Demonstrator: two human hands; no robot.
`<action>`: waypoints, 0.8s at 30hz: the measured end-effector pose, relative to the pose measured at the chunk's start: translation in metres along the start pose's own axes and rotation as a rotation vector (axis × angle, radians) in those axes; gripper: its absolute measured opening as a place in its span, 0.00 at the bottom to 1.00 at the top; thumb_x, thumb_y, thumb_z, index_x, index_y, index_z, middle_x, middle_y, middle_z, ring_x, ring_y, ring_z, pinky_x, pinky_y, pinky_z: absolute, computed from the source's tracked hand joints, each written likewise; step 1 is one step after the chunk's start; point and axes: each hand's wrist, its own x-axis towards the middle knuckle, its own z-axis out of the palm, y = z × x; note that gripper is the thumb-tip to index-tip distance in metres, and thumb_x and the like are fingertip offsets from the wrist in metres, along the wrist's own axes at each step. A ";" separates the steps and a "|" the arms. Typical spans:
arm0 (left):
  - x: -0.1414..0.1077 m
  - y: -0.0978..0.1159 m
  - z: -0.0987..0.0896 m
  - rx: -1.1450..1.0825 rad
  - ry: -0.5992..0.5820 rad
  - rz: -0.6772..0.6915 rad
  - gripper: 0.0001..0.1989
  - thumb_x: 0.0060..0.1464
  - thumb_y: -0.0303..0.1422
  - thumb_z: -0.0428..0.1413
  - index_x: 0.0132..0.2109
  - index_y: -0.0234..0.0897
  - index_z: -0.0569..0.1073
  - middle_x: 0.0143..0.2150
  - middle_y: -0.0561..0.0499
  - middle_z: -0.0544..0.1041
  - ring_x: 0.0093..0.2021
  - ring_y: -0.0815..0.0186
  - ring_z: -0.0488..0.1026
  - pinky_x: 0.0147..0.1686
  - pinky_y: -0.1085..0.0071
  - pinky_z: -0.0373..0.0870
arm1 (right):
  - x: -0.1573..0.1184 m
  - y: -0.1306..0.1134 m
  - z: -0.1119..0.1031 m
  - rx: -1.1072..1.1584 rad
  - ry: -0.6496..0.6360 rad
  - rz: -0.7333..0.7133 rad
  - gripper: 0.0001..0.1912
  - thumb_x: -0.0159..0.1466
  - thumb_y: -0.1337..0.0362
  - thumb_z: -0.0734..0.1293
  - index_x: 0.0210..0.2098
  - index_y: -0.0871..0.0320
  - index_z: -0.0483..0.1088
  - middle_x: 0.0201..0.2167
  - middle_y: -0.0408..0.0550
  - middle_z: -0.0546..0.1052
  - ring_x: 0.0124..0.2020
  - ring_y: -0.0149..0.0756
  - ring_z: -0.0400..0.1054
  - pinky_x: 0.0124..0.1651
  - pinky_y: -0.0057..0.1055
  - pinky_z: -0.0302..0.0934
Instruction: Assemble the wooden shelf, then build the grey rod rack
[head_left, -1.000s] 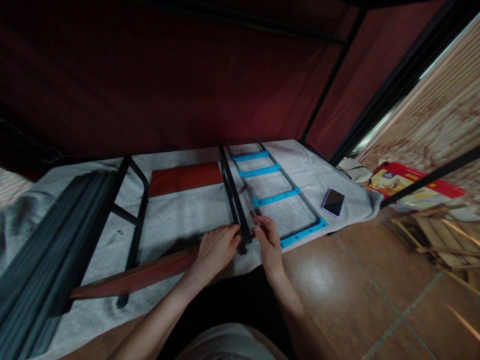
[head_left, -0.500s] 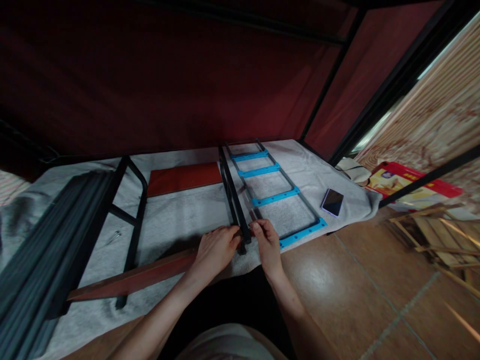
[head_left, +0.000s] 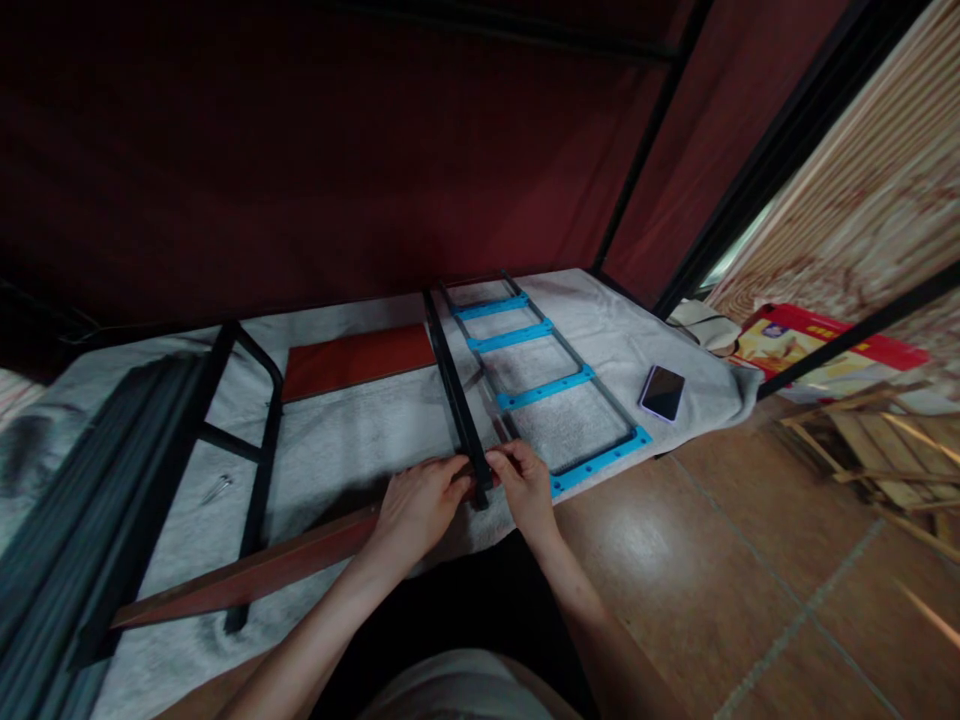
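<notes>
- bar (head_left: 457,395): black, lying between the two hands, its near end at their fingertips; its long axis runs away from the body toward the curtain (head_left: 360,160), far end slightly left.
- board (head_left: 255,577): red-brown, about crosswise to the bar, running from under the left hand (head_left: 418,508) leftward to the side frame (head_left: 259,490).
- left hand: the one nearer the board, clamped over its right end, fingertips reaching the bar's left side.
- right hand (head_left: 527,490): across the bar, thumb and forefinger at its right side; whether they pinch a small part i cannot tell, as the fingers hide it.
- panel (head_left: 360,362): red, crosswise, left of the bar's far half.
- rack (head_left: 547,387): blue rungs, just right of the bar, roughly alongside.
- surface: wrinkled grey cloth (head_left: 352,430) under all these; pins (head_left: 217,488) between the side frame's legs, tubes (head_left: 97,480) bundled far left, phone (head_left: 662,393) right of the rack.
- room: tiled floor (head_left: 667,560) to the right, box (head_left: 825,350) beyond.
</notes>
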 end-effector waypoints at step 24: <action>-0.003 0.004 -0.002 -0.003 0.000 -0.031 0.14 0.62 0.36 0.47 0.49 0.47 0.75 0.47 0.52 0.81 0.47 0.58 0.77 0.40 0.67 0.67 | -0.005 0.000 -0.002 -0.041 -0.022 -0.166 0.11 0.68 0.59 0.61 0.47 0.53 0.68 0.42 0.47 0.74 0.41 0.35 0.70 0.43 0.31 0.66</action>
